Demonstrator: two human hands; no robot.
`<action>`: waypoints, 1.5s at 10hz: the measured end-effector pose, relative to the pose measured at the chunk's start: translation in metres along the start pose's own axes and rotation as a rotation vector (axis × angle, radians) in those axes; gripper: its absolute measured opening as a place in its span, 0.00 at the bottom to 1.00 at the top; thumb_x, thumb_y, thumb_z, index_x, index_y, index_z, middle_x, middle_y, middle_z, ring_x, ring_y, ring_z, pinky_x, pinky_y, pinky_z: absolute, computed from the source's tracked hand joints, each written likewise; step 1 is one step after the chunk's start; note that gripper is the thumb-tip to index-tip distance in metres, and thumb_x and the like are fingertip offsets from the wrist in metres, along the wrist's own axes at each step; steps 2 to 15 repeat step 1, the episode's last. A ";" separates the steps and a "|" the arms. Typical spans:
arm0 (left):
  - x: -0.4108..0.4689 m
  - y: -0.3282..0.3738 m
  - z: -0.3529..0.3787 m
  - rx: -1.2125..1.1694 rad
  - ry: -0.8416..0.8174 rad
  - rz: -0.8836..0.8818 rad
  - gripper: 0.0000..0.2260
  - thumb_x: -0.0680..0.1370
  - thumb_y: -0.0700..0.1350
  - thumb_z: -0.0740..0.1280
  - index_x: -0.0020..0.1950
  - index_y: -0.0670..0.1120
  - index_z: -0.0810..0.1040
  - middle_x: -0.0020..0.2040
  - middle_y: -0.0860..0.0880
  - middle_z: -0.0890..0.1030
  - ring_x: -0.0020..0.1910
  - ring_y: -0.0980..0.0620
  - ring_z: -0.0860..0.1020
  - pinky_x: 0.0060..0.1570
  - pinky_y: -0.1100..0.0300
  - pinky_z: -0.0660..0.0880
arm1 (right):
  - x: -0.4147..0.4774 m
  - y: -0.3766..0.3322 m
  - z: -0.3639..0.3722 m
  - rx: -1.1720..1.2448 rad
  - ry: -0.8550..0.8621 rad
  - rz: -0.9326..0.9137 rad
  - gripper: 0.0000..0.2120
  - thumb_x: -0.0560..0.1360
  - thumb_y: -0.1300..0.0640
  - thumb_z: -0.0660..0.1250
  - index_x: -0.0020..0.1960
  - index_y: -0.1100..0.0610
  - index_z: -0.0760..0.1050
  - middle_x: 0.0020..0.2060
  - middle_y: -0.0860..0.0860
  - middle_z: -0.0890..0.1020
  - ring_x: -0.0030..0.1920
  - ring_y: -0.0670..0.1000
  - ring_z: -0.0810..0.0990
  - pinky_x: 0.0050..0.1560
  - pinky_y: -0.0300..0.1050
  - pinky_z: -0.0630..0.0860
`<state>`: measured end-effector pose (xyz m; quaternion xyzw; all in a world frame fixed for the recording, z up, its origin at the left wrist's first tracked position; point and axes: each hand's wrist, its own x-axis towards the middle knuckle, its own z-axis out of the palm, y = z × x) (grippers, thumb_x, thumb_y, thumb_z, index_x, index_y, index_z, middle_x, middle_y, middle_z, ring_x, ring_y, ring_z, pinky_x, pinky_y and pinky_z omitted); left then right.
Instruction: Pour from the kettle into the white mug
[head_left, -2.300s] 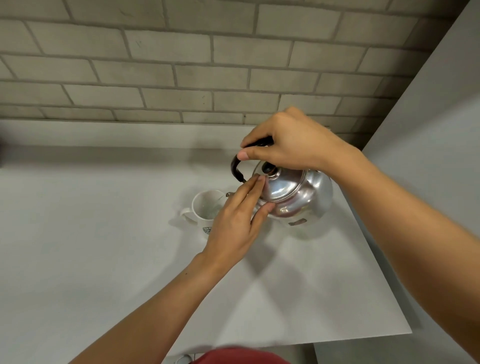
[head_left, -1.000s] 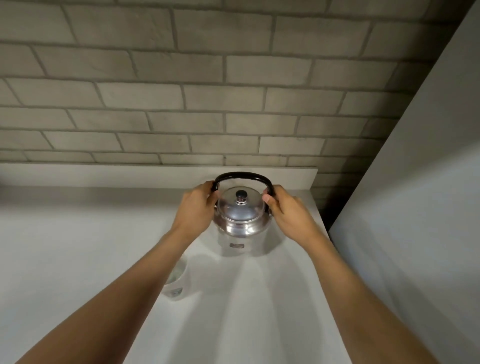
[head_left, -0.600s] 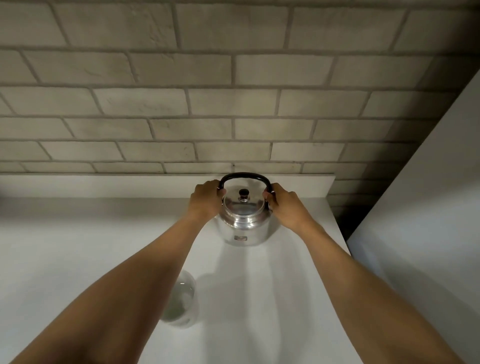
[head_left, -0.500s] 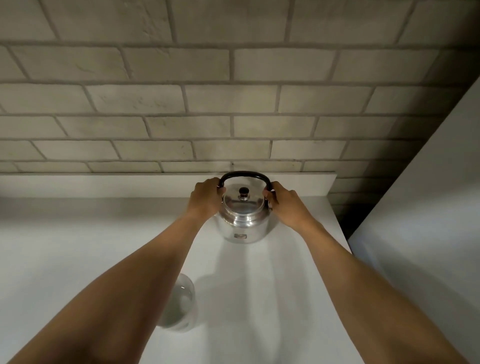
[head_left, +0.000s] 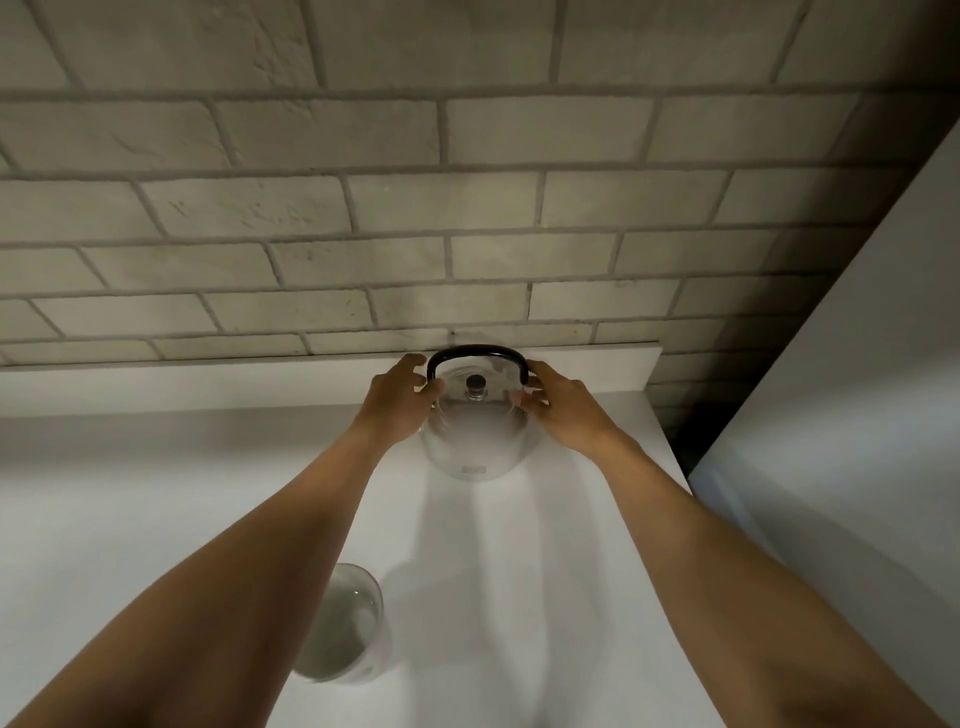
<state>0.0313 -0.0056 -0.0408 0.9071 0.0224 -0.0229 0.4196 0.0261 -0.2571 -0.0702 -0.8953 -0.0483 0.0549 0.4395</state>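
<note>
White mug (head_left: 343, 631) near counter's (head_left: 130, 519) front edge, left of centre, partly hidden behind left forearm; pale contents inside, blurry. Left hand (head_left: 397, 400) at kettle's left side, fingers loosely spread, tips by handle base; can't tell if touching. Steel kettle (head_left: 475, 431) upright at counter's back edge w/ black handle (head_left: 475, 353) up, lid on. Right hand (head_left: 563, 410) at kettle's right side, fingers loosely curled, grip unclear. Grey panel (head_left: 831, 415) along counter's right edge.

Both forearms bare, no sleeves visible; left hand (head_left: 397, 402), right hand (head_left: 566, 410) ungloved.
</note>
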 end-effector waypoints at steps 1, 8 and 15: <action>-0.008 0.006 -0.007 0.036 0.075 0.087 0.28 0.81 0.55 0.67 0.79 0.51 0.64 0.71 0.47 0.77 0.65 0.46 0.78 0.62 0.54 0.75 | -0.012 -0.006 0.000 -0.009 0.131 0.007 0.32 0.82 0.43 0.67 0.82 0.48 0.61 0.76 0.51 0.75 0.74 0.56 0.75 0.68 0.47 0.71; -0.008 0.006 -0.007 0.036 0.075 0.087 0.28 0.81 0.55 0.67 0.79 0.51 0.64 0.71 0.47 0.77 0.65 0.46 0.78 0.62 0.54 0.75 | -0.012 -0.006 0.000 -0.009 0.131 0.007 0.32 0.82 0.43 0.67 0.82 0.48 0.61 0.76 0.51 0.75 0.74 0.56 0.75 0.68 0.47 0.71; -0.008 0.006 -0.007 0.036 0.075 0.087 0.28 0.81 0.55 0.67 0.79 0.51 0.64 0.71 0.47 0.77 0.65 0.46 0.78 0.62 0.54 0.75 | -0.012 -0.006 0.000 -0.009 0.131 0.007 0.32 0.82 0.43 0.67 0.82 0.48 0.61 0.76 0.51 0.75 0.74 0.56 0.75 0.68 0.47 0.71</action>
